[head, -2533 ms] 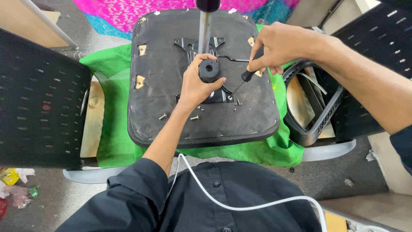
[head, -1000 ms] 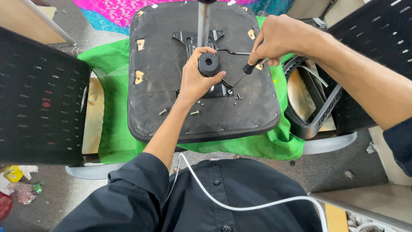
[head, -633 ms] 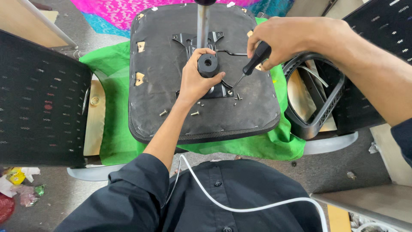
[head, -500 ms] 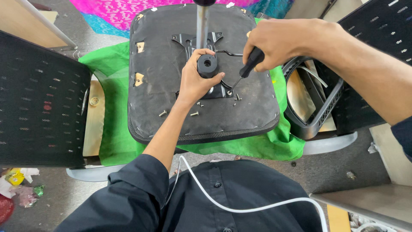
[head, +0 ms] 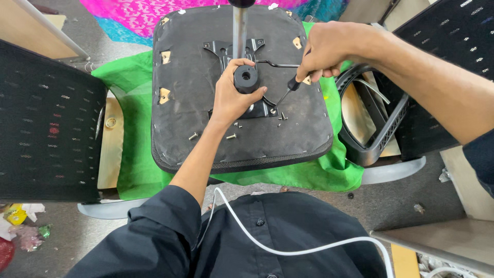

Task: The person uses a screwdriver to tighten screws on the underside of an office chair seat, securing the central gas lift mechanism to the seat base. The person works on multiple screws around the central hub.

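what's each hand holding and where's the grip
Right hand grips a screwdriver by its handle; left hand presses on the black seat mechanism.

Bright, even, diffuse light from above; shadows are soft and short, as under the left hand (head: 232,98) on the black seat underside (head: 195,128). No strong glare. Focus is sharp at centre; wide-angle distortion bends lines toward the edges. Little motion blur.
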